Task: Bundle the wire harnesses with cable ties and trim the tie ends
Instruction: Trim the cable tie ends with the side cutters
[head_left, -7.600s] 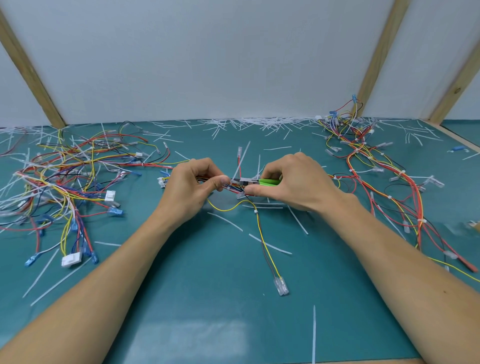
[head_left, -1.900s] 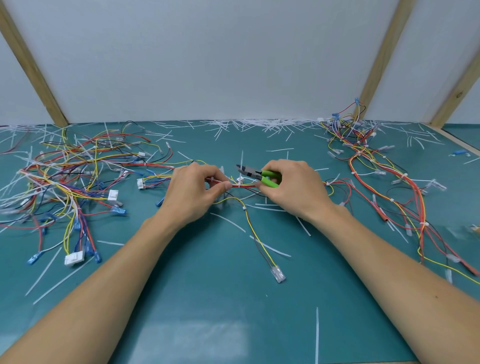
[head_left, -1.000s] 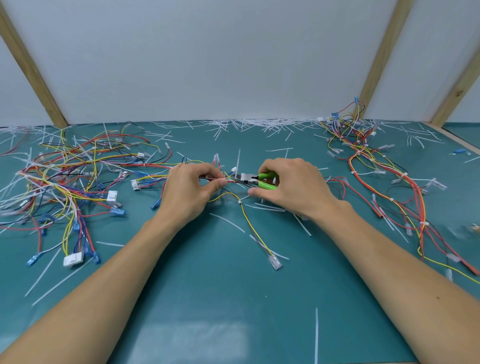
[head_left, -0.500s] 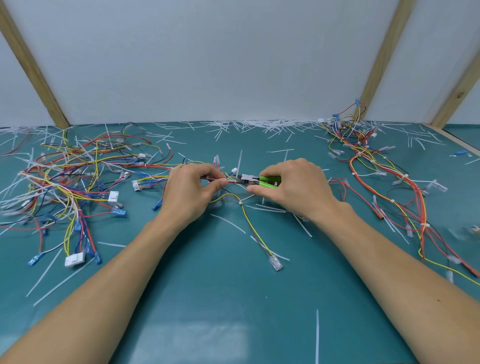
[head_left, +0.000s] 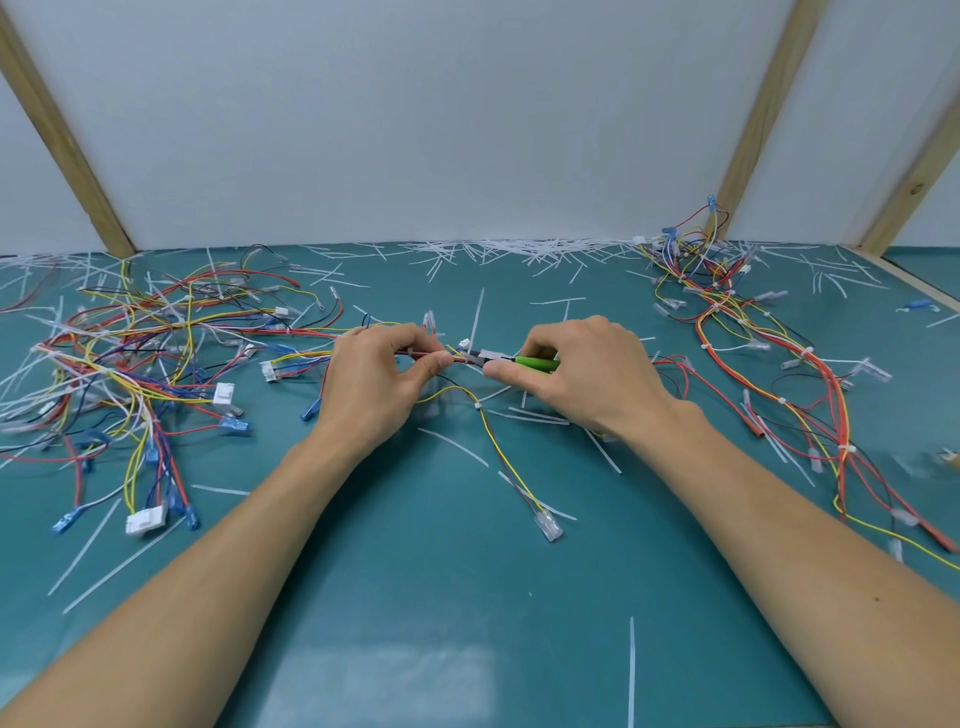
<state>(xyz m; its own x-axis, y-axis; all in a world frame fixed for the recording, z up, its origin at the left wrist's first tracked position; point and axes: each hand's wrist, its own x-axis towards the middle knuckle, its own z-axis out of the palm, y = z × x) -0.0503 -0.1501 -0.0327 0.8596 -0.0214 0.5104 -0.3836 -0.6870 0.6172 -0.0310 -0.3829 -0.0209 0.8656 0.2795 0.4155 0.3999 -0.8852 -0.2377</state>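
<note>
Red and yellow wires of the harness (head_left: 311, 358) run into the left hand (head_left: 371, 384), pinched between thumb and curled fingers. Just right of those fingertips stands an untrimmed cable tie (head_left: 475, 325). Green-handled cutters (head_left: 511, 360), nose at the tie, are gripped in the right hand (head_left: 587, 374).
</note>
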